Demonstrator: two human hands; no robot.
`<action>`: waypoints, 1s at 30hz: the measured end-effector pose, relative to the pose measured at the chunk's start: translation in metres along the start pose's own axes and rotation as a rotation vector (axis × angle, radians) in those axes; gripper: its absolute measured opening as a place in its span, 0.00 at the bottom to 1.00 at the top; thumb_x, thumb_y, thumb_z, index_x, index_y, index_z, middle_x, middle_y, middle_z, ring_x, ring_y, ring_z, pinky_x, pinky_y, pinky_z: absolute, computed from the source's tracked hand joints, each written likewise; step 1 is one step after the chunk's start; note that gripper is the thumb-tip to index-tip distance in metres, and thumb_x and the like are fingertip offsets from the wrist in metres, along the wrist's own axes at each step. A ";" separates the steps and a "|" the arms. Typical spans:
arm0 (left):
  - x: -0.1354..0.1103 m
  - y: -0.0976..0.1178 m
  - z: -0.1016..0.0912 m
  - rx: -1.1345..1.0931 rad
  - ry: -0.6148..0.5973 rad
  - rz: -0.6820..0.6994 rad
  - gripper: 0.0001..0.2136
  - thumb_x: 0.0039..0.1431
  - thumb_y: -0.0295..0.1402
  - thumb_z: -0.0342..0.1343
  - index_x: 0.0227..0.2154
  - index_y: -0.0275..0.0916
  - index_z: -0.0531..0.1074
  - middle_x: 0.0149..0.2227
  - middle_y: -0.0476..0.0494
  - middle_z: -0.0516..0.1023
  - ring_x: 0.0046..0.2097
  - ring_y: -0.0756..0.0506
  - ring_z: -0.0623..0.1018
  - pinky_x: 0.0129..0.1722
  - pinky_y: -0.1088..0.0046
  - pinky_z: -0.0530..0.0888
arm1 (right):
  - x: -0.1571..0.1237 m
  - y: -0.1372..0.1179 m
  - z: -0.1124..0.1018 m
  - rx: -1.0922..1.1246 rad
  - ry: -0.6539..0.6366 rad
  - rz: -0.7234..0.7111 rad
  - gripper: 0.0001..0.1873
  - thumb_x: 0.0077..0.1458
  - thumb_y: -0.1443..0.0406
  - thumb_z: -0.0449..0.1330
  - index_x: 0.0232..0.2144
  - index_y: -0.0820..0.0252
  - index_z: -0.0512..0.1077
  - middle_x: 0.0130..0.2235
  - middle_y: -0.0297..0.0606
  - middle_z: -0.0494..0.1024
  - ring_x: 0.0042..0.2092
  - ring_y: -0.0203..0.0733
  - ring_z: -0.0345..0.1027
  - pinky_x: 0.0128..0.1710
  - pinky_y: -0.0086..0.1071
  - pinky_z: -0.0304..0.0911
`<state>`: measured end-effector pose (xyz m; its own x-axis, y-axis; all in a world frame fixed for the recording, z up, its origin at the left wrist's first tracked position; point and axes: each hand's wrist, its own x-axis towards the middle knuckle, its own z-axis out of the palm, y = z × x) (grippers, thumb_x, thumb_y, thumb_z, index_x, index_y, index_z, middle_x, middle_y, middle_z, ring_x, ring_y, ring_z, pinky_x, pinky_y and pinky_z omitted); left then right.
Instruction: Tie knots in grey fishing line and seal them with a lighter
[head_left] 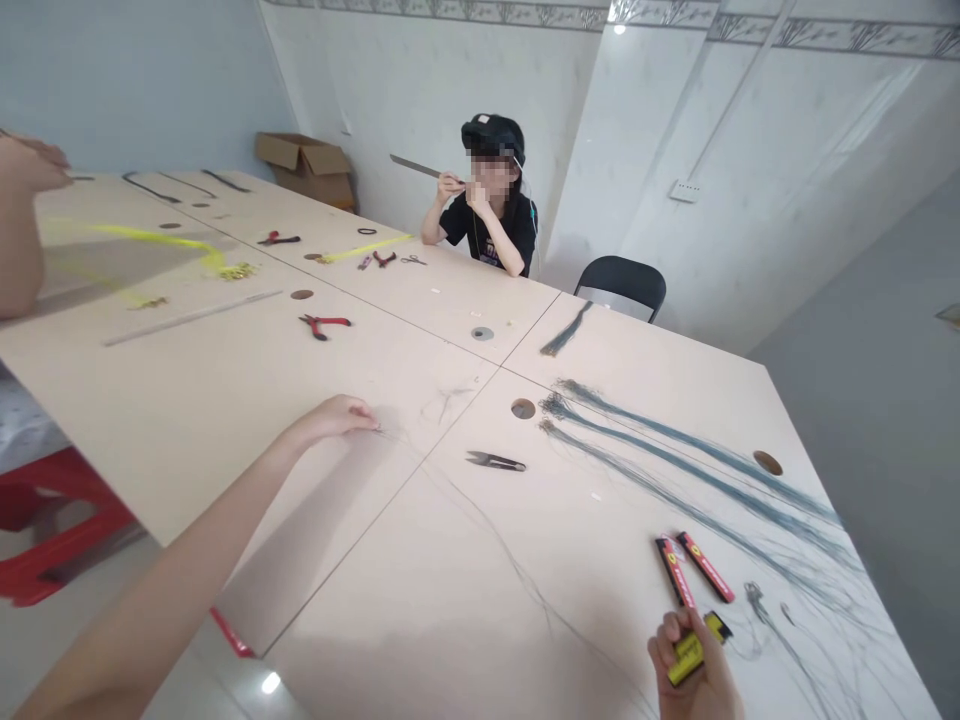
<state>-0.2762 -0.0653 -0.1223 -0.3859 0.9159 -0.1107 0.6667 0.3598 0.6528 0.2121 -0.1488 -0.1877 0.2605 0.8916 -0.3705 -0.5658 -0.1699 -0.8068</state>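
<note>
Yellow packet [684, 662]: gripped in the right hand [709, 682] at the bottom edge of the view, well below and to the right of the thread snips [495, 461], with its black end sticking out past the hand.

Right fingers [667, 642]: curled tightly around the packet, holding it.

Left hand [334, 418]: resting on the pale tabletop [420, 560], up and to the left of the snips.

Left fingers [361, 410]: held narrow and close together, their tips at a loose grey fibre [442, 485] that trailed toward the snips; whether they pinched it could not be told.

Red-and-black packets [675, 570]: two lay side by side, to the right of the snips and just above the right hand.

Grey-blue fibre hanks [675, 460]: three long hanks fanned out, up and to the right of the snips; a shorter hank [566, 328] lay farther up.

Farther tools: red-handled pliers [324, 324] and a steel ruler [191, 318] lay up and to the left of the snips, with yellow strands [150, 238] beyond them.

Co-worker [480, 215]: seated at the far side of the table, well beyond the snips, raising a flat metal blade [414, 167].

Other arm [21, 225]: another person's arm lay at the far left, well apart from the snips.
</note>
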 end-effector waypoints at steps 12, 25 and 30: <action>0.007 0.007 0.003 0.190 -0.316 -0.165 0.15 0.65 0.40 0.57 0.46 0.33 0.73 0.46 0.43 0.76 0.45 0.41 0.78 0.43 0.61 0.78 | -0.001 0.013 0.004 0.034 0.048 0.001 0.21 0.45 0.54 0.72 0.28 0.59 0.66 0.22 0.25 0.67 0.19 0.25 0.56 0.18 0.19 0.53; 0.010 0.000 0.006 0.172 -0.301 -0.150 0.15 0.65 0.40 0.57 0.45 0.32 0.74 0.44 0.45 0.76 0.43 0.41 0.78 0.42 0.63 0.78 | 0.000 0.011 0.006 0.021 0.037 0.023 0.22 0.43 0.54 0.73 0.26 0.59 0.65 0.21 0.26 0.66 0.18 0.26 0.55 0.18 0.20 0.53; 0.013 -0.001 0.003 0.131 -0.318 -0.126 0.13 0.65 0.38 0.57 0.45 0.33 0.73 0.44 0.43 0.77 0.43 0.43 0.78 0.42 0.63 0.78 | -0.007 0.007 0.016 0.061 0.084 0.026 0.23 0.41 0.56 0.75 0.26 0.60 0.65 0.22 0.25 0.66 0.19 0.25 0.55 0.18 0.18 0.53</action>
<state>-0.2801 -0.0536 -0.1263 -0.2662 0.8650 -0.4253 0.7104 0.4743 0.5200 0.1939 -0.1498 -0.1837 0.3086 0.8483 -0.4303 -0.6192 -0.1642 -0.7679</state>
